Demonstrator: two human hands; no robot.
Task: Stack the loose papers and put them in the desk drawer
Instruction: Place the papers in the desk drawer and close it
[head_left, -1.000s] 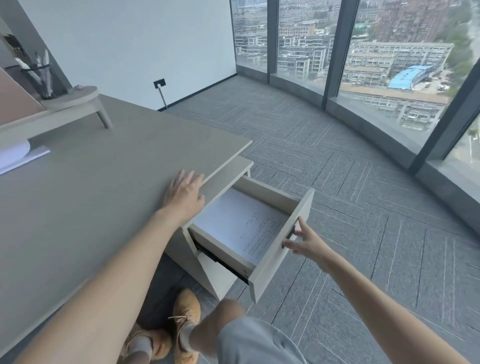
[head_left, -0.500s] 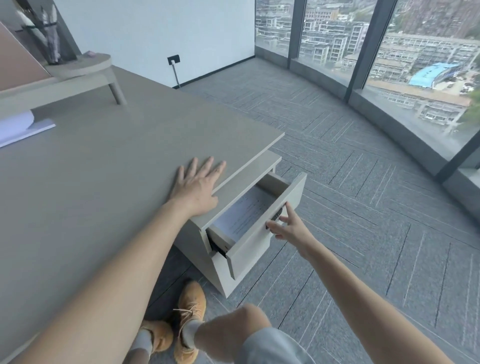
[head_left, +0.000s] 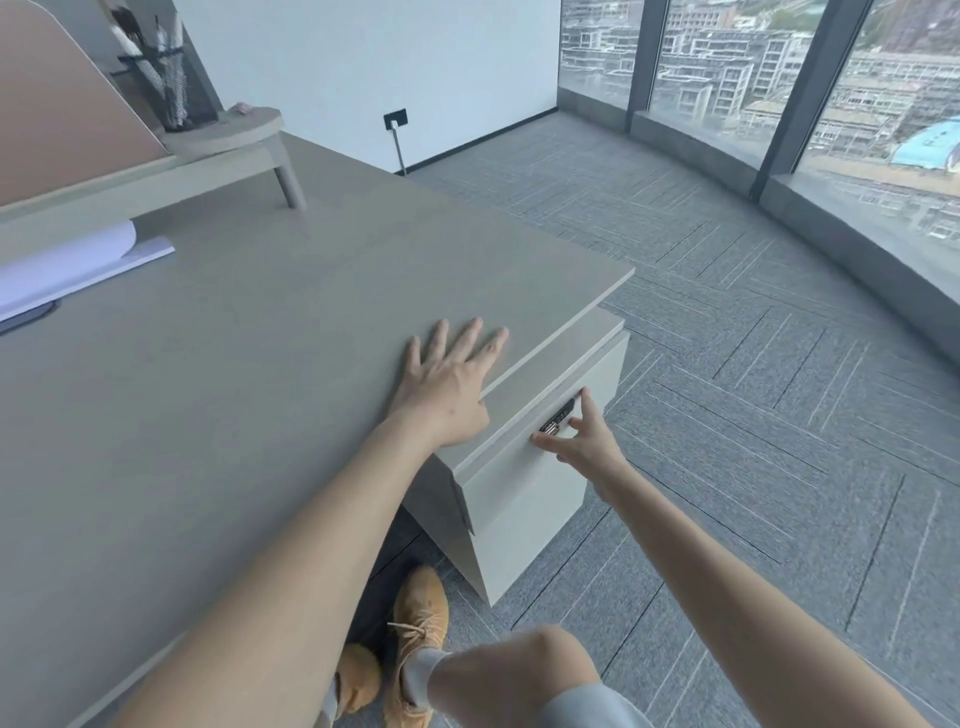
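Observation:
The pale grey drawer (head_left: 524, 483) of the cabinet under the desk's right corner is pushed fully in, its front flush with the cabinet. The stacked papers are hidden inside it. My right hand (head_left: 582, 441) rests with spread fingertips against the drawer front, next to the dark handle slot (head_left: 557, 420), holding nothing. My left hand (head_left: 447, 382) lies flat, fingers apart, on the grey desk top (head_left: 260, 364) near its right edge.
A white notebook or paper pad (head_left: 67, 267) lies at the desk's far left. A raised shelf (head_left: 223, 140) at the back carries a black mesh pen holder (head_left: 166, 85). My knee (head_left: 519, 670) and tan shoes (head_left: 415, 618) are below. Grey carpet spreads right toward curved windows.
The drawer went from wide open with papers showing to fully shut, pushed in by my right hand. My left hand stayed flat on the desk.

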